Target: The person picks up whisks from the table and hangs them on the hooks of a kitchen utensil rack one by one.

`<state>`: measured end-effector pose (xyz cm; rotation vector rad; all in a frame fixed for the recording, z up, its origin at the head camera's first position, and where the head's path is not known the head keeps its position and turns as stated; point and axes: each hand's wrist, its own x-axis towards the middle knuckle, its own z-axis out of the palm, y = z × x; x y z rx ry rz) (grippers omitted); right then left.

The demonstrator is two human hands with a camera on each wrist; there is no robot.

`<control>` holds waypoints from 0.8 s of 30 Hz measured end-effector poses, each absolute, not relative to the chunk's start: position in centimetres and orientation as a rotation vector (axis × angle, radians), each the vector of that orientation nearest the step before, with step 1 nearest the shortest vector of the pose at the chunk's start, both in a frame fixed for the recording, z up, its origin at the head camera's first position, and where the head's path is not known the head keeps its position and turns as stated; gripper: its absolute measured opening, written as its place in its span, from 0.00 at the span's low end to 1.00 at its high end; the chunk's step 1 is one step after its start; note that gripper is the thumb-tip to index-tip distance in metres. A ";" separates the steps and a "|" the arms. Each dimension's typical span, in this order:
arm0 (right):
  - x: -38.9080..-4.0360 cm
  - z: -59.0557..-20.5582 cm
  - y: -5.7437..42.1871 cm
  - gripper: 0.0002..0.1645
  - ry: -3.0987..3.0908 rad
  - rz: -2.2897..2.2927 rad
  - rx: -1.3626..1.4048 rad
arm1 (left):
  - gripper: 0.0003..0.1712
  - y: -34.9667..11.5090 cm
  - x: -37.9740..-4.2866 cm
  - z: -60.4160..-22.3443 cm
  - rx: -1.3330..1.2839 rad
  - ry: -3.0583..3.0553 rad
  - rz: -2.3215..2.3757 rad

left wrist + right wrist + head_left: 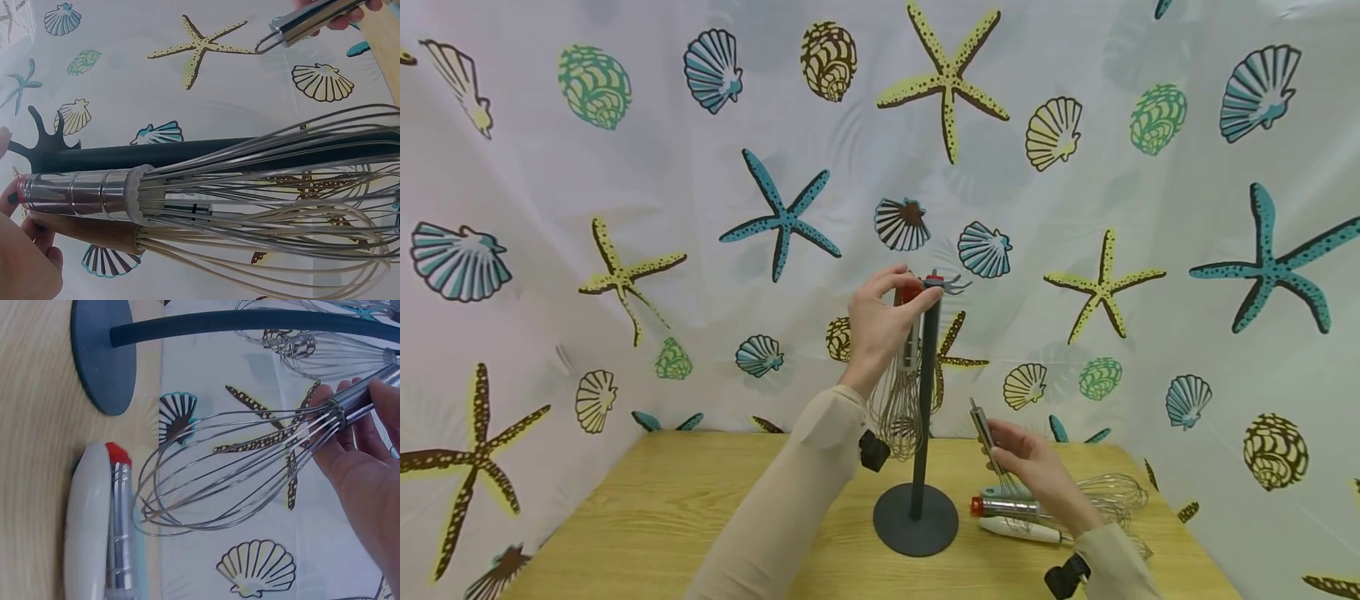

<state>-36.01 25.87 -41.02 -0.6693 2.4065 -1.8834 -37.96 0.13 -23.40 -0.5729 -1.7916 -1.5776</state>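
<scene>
A dark stand [928, 392] rises from a round base, with curved hooks [47, 134] at its top. My left hand [880, 325] is up at the hooks, thumb and fingers pinching the red end of a steel-handled whisk [81, 192]. Right beside that handle hangs a whisk with a wooden handle [94, 234]; the wires of both point down and overlap. To the right of the stand, my right hand [1037, 462] grips a smaller all-metal whisk [250, 456] by its handle. Its hanging loop [270, 45] points up and its wires point down.
On the table [700, 500], right of the stand's base [916, 525], lie several whisks. Among them are a red-ended steel one [1011, 507] and a white-handled one [1022, 530]. A curtain [820, 333] printed with shells and starfish surrounds the table's back and sides.
</scene>
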 end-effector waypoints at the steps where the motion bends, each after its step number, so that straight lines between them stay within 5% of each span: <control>1: -36.1 -40.7 25.6 0.34 2.411 -1.897 -0.675 | 0.17 0.1 -37.9 -23.4 -0.570 -1.785 -1.586; 24: -37.9 -33.4 22.0 0.28 2.388 -2.237 -0.718 | 0.22 0.4 -38.2 -23.5 -0.535 -1.769 -1.542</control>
